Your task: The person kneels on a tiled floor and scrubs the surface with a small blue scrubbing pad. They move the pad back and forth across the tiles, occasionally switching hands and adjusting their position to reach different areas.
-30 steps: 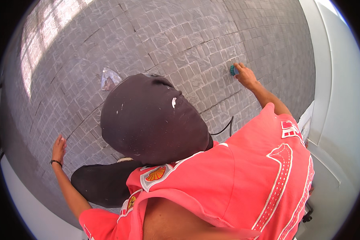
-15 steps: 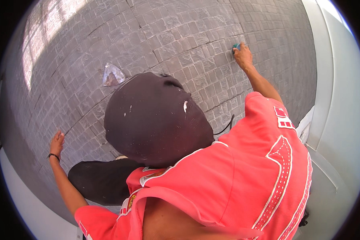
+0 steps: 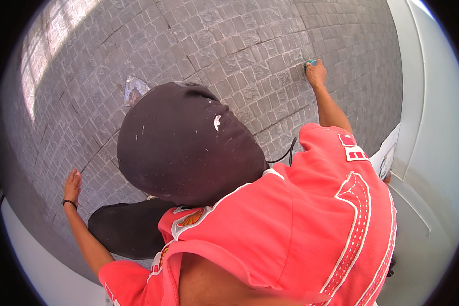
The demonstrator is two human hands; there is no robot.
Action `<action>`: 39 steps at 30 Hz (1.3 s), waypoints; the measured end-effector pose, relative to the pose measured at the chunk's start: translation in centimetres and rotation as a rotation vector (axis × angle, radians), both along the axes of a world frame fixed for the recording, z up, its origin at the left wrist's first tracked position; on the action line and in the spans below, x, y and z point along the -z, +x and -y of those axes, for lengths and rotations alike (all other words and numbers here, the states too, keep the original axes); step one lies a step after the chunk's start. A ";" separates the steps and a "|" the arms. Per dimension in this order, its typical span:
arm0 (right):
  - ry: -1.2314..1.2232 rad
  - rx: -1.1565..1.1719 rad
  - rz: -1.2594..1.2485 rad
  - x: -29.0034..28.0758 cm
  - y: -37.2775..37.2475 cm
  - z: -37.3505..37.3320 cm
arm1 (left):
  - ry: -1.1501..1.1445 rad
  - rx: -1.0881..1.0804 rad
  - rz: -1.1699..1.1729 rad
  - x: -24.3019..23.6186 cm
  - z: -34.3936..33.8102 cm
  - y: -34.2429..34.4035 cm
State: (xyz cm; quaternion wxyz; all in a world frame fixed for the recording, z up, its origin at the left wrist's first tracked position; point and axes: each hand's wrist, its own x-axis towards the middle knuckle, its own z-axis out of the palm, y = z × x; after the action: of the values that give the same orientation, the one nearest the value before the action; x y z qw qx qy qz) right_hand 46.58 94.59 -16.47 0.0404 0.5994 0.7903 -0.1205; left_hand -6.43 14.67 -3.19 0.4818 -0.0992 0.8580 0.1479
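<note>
My right hand (image 3: pixel 317 75) is closed around a small teal-and-blue scrub brush (image 3: pixel 311 62) at the upper right, against the grey stone-patterned tiles (image 3: pixel 229 66). That arm is stretched out, and my fingers partly hide the brush. Far over on the left, my left hand (image 3: pixel 72 187) is held out over the tiles with its fingers extended and nothing in them. A dark beaded bracelet circles that wrist. Whether the left palm touches the tiles cannot be told.
My dark-clad knee (image 3: pixel 183 143) fills the middle. Just beyond it lies a crumpled, clear plastic-like piece (image 3: pixel 133 89). A black cable (image 3: pixel 285 154) loops beside my knee. A pale smooth wall (image 3: pixel 433 127) runs along the right. Sunlight falls on the tiles at upper left.
My right hand has shifted a little to the right and nearer with the brush. My left hand has barely moved. My knee appears slightly farther left and up in view.
</note>
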 end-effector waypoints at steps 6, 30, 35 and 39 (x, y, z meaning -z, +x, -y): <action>-0.034 -0.682 -0.275 0.3 -7.9 18.8 | -0.014 -0.080 -0.018 0.1 0.5 0.2; -0.254 -0.029 0.144 -2.0 14.3 13.2 | 0.006 -0.124 0.040 1.0 2.0 -0.7; -0.388 -0.347 0.393 -2.7 8.6 7.9 | 0.019 -0.080 0.011 0.8 0.3 -0.6; -0.477 -0.533 0.464 -3.3 2.0 4.5 | -0.042 -0.086 -0.014 -0.6 1.2 0.4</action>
State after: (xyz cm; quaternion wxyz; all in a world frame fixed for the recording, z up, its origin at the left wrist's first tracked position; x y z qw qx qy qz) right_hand 48.62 90.06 -13.17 0.3846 0.3591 0.8375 -0.1473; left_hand -6.03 13.42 -2.59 0.4669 -0.1453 0.8591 0.1511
